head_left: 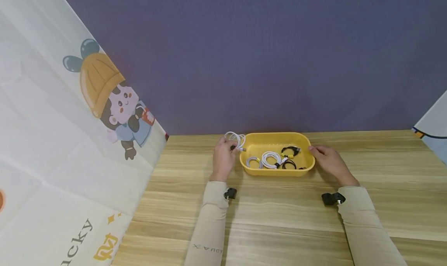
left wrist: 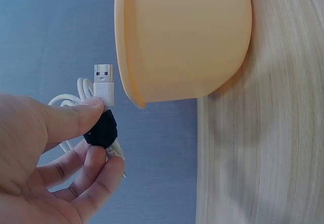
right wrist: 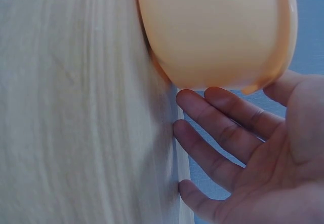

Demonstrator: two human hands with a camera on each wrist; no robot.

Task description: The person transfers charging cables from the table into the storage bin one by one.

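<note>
Just left of a yellow plastic storage box [head_left: 277, 173], my left hand [head_left: 223, 160] pinches a coiled white USB cable [head_left: 236, 139] between thumb and fingers. In the left wrist view, a black cable tie [left wrist: 103, 130] wraps the coil and the USB plug [left wrist: 104, 84] points up near the box's rim. My right hand [head_left: 328, 161] holds the box's right end, thumb over the rim and fingertips at the outer wall [right wrist: 217, 36]. Inside the box lie a white coiled cable [head_left: 270, 160], a grey coil [head_left: 253, 163] with a yellow tie, and black cables [head_left: 291, 151].
The box stands on a wood-grain table [head_left: 279, 215], close to a dark blue panel [head_left: 258, 64] at the back. A white sheet with a cartoon figure [head_left: 115, 99] borders the table on the left. Black wrist cameras [head_left: 230, 193] sit at both sleeves.
</note>
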